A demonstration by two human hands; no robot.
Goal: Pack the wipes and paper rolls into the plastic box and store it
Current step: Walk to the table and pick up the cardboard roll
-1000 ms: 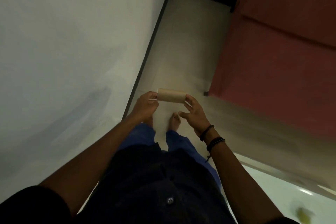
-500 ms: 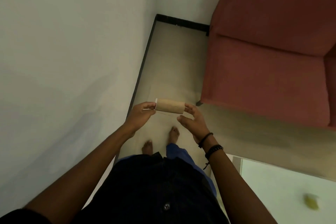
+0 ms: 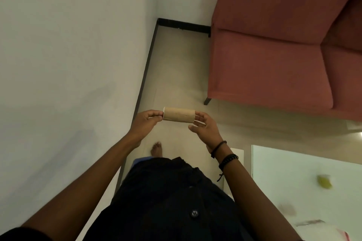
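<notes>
A brown cardboard paper roll (image 3: 179, 117) is held level in front of me, above the floor. My left hand (image 3: 146, 124) pinches its left end with fingers closed. My right hand (image 3: 203, 127) holds its right end with the fingertips, thumb below. Two dark bracelets sit on the right wrist. No plastic box and no wipes are in sight.
A white wall (image 3: 68, 64) runs close on the left with a black skirting (image 3: 146, 72). A red sofa (image 3: 274, 55) stands ahead on the right. A pale green table (image 3: 293, 178) at lower right carries a blurred yellow-green object (image 3: 324, 181). Beige floor (image 3: 176, 74) lies between wall and sofa.
The view has turned and pulled back: the sofa and the table show more at the right. Both hands keep the roll between them, at about the same height.
</notes>
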